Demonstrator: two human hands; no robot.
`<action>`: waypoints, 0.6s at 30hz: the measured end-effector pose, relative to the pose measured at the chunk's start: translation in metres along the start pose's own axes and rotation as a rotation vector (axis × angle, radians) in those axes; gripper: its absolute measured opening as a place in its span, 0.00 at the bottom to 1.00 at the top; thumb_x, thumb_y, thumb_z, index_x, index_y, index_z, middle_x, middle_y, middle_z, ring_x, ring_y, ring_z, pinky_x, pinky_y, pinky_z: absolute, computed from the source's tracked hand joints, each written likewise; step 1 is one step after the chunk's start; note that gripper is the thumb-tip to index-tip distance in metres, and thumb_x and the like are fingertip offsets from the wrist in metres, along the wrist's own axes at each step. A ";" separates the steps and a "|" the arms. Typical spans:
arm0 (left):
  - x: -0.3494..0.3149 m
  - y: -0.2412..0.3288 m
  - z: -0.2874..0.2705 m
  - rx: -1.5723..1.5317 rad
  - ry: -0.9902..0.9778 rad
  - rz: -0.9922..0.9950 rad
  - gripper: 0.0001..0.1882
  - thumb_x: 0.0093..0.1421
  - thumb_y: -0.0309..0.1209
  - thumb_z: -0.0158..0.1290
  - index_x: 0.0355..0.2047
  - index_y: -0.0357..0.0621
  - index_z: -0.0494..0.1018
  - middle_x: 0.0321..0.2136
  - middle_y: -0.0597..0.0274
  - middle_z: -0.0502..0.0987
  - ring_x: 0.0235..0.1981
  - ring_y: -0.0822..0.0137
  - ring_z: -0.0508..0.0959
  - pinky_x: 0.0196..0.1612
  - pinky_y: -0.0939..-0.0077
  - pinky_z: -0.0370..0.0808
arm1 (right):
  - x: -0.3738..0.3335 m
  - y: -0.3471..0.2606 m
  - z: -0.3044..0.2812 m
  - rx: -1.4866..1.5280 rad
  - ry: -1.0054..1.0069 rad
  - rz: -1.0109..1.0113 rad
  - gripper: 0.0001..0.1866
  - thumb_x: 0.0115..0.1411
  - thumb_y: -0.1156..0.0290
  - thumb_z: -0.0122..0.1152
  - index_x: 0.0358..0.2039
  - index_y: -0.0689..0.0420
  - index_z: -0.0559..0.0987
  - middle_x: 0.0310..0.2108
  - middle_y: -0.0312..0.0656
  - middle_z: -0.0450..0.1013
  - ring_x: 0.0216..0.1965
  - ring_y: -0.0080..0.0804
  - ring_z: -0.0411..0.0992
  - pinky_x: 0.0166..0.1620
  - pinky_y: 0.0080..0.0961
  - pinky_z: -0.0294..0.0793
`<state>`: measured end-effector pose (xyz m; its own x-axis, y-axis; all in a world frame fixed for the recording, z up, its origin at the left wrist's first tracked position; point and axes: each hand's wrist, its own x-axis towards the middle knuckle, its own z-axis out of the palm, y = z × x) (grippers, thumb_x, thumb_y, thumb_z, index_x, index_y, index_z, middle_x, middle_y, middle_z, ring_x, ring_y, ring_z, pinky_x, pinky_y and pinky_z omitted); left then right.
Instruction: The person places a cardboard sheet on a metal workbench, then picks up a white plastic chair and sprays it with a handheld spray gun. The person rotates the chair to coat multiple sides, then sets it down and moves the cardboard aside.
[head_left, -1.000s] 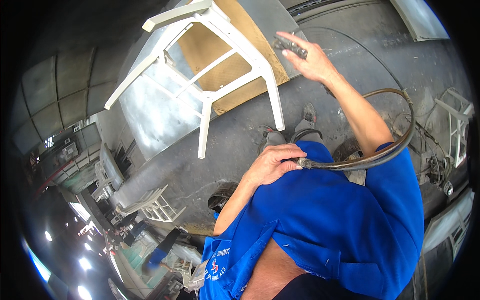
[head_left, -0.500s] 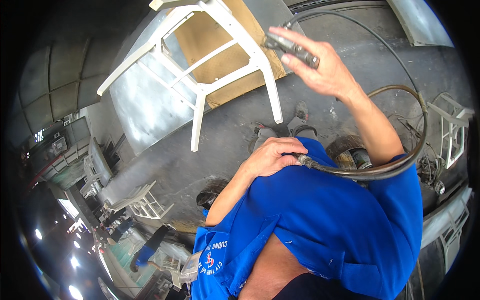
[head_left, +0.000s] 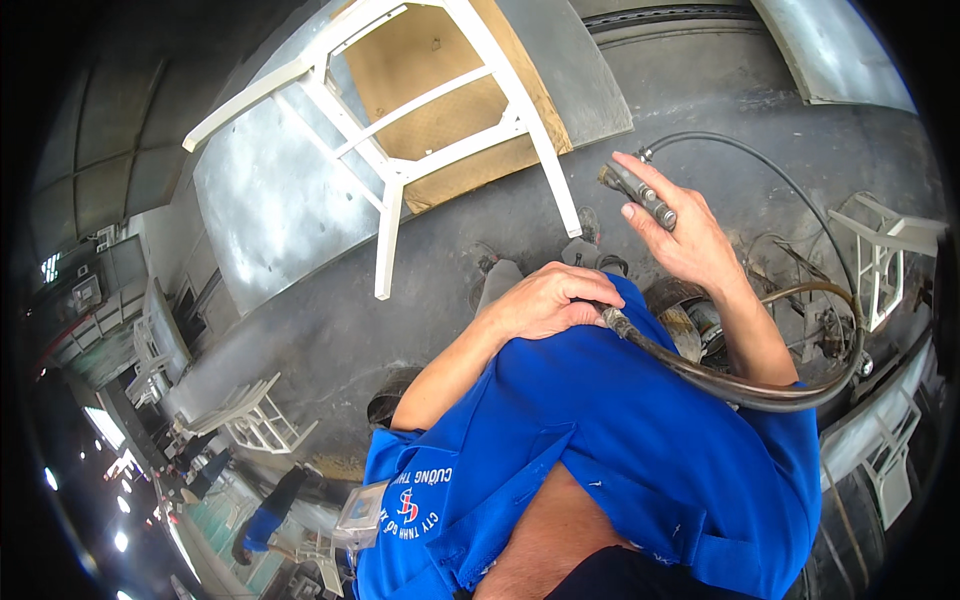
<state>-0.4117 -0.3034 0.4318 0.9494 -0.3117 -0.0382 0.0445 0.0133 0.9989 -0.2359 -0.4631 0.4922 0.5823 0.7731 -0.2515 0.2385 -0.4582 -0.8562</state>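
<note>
Person's right-hand grip (head_left: pixel 692 238) is holding a metal tool (head_left: pixel 641 193) | left-hand grip (head_left: pixel 550 302) is clasping a dark hose (head_left: pixel 690 368) | white chair frame (head_left: pixel 394 190) is showing against brown sheet (head_left: pixel 425 65)

A furniture workshop is indicated by the white chair frame (head_left: pixel 458 154), the pale chairs (head_left: pixel 262 421) scattered about the scuffed grey floor (head_left: pixel 330 325), the white-smeared metal sheet (head_left: pixel 245 200) and the dark hose (head_left: pixel 690 373) being held.

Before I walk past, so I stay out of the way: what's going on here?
Someone in a blue shirt holds what looks like a spray gun in the right hand. Their left hand grips a hose at the waist. Ahead is a white chair frame, seen against a brown board; neither hand touches it.
</note>
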 end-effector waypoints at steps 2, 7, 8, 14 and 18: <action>-0.016 -0.002 -0.010 -0.008 -0.018 0.014 0.18 0.58 0.30 0.63 0.49 0.40 0.81 0.46 0.50 0.83 0.49 0.47 0.82 0.52 0.59 0.78 | 0.001 -0.014 0.013 -0.005 0.002 0.028 0.27 0.67 0.69 0.61 0.67 0.47 0.72 0.58 0.56 0.75 0.61 0.58 0.72 0.61 0.41 0.74; -0.079 -0.011 -0.047 -0.028 -0.059 0.059 0.19 0.55 0.22 0.62 0.49 0.40 0.81 0.48 0.50 0.83 0.51 0.49 0.82 0.53 0.61 0.78 | -0.001 -0.067 0.072 -0.115 0.193 -0.130 0.28 0.66 0.71 0.62 0.67 0.50 0.72 0.58 0.57 0.75 0.61 0.58 0.73 0.61 0.41 0.73; -0.097 -0.012 -0.056 -0.007 -0.057 0.051 0.20 0.55 0.21 0.62 0.49 0.40 0.81 0.48 0.51 0.83 0.51 0.49 0.82 0.53 0.61 0.78 | 0.000 -0.078 0.083 -0.171 0.234 -0.200 0.28 0.66 0.71 0.63 0.66 0.50 0.72 0.58 0.58 0.75 0.60 0.58 0.73 0.61 0.41 0.73; -0.184 -0.032 -0.101 -0.041 -0.061 0.145 0.18 0.56 0.22 0.61 0.48 0.41 0.82 0.48 0.49 0.83 0.50 0.51 0.83 0.52 0.63 0.79 | -0.005 -0.113 0.164 -0.337 0.244 -0.050 0.28 0.65 0.72 0.63 0.66 0.51 0.73 0.54 0.61 0.77 0.58 0.61 0.74 0.58 0.42 0.74; -0.230 -0.043 -0.117 -0.095 -0.047 0.177 0.16 0.58 0.25 0.61 0.48 0.40 0.81 0.44 0.52 0.84 0.45 0.50 0.84 0.48 0.62 0.79 | 0.003 -0.123 0.199 -0.413 0.235 0.208 0.28 0.64 0.72 0.63 0.66 0.49 0.73 0.52 0.61 0.78 0.56 0.61 0.75 0.58 0.42 0.74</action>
<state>-0.5955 -0.1211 0.3942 0.9295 -0.3407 0.1412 -0.0906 0.1602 0.9829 -0.4183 -0.3172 0.5065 0.7975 0.5494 -0.2493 0.3580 -0.7635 -0.5375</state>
